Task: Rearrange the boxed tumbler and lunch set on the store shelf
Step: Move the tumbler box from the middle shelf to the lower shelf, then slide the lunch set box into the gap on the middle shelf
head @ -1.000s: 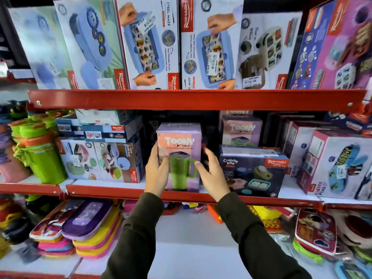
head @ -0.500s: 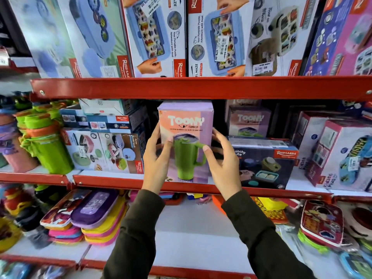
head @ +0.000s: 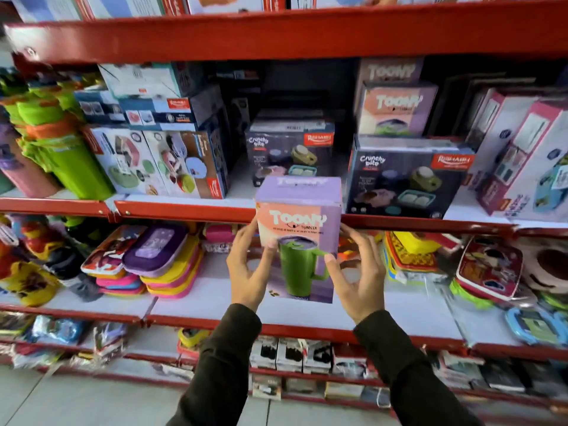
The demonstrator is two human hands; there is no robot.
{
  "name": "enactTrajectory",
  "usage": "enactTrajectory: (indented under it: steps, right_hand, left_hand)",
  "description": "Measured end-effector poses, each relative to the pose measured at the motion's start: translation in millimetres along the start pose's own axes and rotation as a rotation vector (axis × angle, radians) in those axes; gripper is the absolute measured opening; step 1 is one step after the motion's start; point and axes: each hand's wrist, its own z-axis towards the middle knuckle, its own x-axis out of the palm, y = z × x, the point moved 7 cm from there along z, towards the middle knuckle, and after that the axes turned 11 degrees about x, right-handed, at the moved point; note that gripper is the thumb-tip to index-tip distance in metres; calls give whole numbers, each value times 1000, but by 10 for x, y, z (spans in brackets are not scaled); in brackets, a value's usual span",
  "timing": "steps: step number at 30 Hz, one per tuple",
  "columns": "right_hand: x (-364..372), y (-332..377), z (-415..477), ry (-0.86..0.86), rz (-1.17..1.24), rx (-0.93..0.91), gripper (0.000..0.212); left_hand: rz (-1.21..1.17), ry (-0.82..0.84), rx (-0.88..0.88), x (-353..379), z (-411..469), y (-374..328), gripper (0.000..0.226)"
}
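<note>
A purple and pink Toony tumbler box (head: 299, 210) with a green mug pictured on it is held upright in the air, in front of the red shelf edge (head: 184, 210). My left hand (head: 247, 272) grips its left side and my right hand (head: 358, 278) grips its right side. On the shelf behind stand two dark Crunchy Bite lunch set boxes, one at the back middle (head: 290, 152) and one at the front right (head: 405, 182). A gap lies between them at the shelf front.
More Toony boxes (head: 396, 109) stack behind the right lunch set. Boxed sets (head: 159, 161) and green bottles (head: 61, 149) fill the left; pink-edged boxes (head: 522, 155) fill the right. Flat lunch boxes (head: 159, 259) lie on the shelf below.
Both hands lifted the tumbler box off the shelf and drew it out and down toward me. The spot where it stood is bare, showing a second lunch set box behind.
</note>
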Motion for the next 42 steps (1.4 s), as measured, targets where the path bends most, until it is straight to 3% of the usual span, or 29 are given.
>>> enactTrajectory:
  steps: [6,14,27,30,36,40,42]
  right_hand:
    - [72,-875,-316,132,-72,212,48]
    - [280,-1550,-336,262,-28,538,48]
    - [282,-1780,-349,351,-93,628,50]
    - [187,-1741,-360,312,-82,610,50]
    - [-410,-1054,119,-127,-72,264,42]
    - [-802,-520,610,-345,-9,70,35]
    - [-990,-387,839,-438,11,61,38]
  left_hand:
    - [-48,192,-299,212,-596,632,50]
    - [-45,253,-538,618,-815,1145,53]
    - [22,333,-610,784,-942,1325,56]
    - [85,296,-540,713,-950,1252,60]
    - [214,5,-84,579,-332,507,40]
    - [147,10,155,912,255,-41,34]
    - [92,86,139,1181,486,-178,41]
